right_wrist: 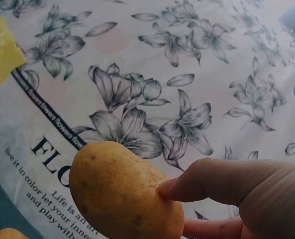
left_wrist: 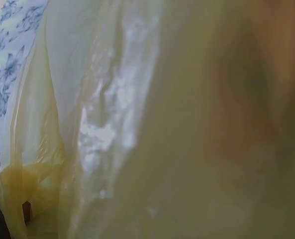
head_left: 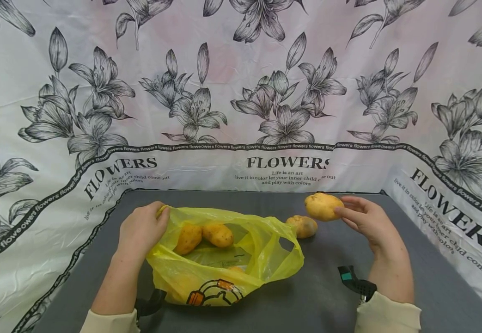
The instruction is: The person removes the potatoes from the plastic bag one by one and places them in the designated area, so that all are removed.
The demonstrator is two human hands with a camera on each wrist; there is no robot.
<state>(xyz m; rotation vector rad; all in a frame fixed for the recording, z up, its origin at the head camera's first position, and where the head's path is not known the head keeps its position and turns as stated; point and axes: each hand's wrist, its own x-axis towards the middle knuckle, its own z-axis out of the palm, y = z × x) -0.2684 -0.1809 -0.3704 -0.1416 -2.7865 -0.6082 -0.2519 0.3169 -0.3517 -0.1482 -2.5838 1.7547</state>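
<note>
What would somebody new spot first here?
Probably the bright yellow plastic bag, open on the dark grey table and held by the left hand. Next, the oval yellow potato the right hand holds up, right of the bag. Behind hangs a pale fabric backdrop with black flowers.

Yellow bag a blur, left-wrist view

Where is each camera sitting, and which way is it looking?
Head: on the person's head, facing forward and down at the yellow plastic bag; left hand, right hand, forearms and sleeves show.
Left wrist: worn there, facing the bag's film up close; too blurred to make out the hand.
Right wrist: worn there, looking past the thumb and a finger to the pinched potato and flowered cloth.
Shared: head and right wrist views both show that potato.
</note>
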